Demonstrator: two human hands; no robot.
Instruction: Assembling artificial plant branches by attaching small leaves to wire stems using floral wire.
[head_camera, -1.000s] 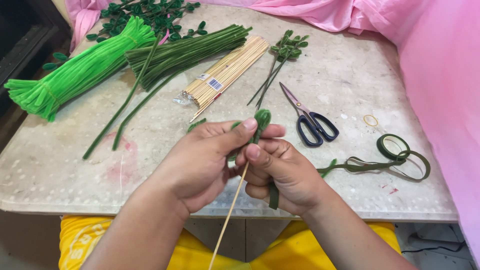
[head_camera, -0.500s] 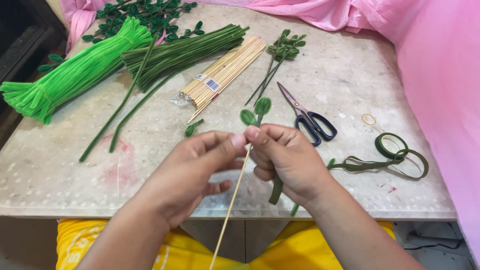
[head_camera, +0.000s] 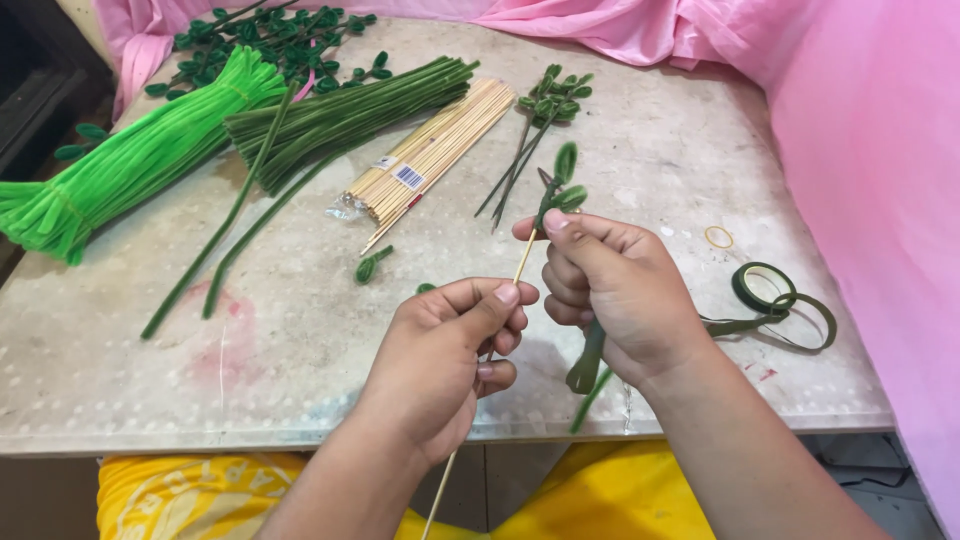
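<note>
head view, looking down, close over table (head_camera: 700, 150)

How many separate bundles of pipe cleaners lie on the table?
2. The bright green bundle lies at the far left edge; the dark green bundle lies beside it, next to the pack of wooden skewers. A few loose stems lie apart; more may be out of frame.

Speckled stone table (head_camera: 700, 150), pink cloth (head_camera: 870, 120)

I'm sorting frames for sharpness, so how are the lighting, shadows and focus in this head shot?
Head view: soft, even light, no harsh glare on the marble table; faint shadows under the left hand and right hand; both hands, the wooden skewer and the green leaf stem look sharp; the pink cloth at right is brightest; mild wide-angle bend at the edges.
</note>
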